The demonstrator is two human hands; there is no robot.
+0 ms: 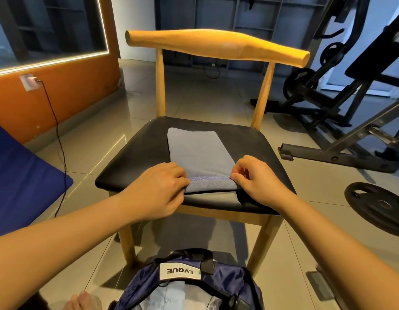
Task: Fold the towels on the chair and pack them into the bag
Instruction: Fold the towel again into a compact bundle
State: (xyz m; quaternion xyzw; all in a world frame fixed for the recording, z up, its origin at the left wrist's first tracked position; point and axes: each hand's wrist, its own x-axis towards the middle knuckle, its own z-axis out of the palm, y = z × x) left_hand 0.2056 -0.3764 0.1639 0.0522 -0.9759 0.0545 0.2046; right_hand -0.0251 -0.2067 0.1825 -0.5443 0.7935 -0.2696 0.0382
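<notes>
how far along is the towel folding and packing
Done: something pale already lies inside the open bag, possibly a packed towel. In hand: the left hand and right hand pinch the near corners of the grey towel, a narrow strip on the chair. Left: finish folding and bag it.

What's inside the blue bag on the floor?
The blue bag is open; something pale, perhaps folded cloth, shows in its mouth. Its rim, and the picture's bottom edge, hide the rest.
</notes>
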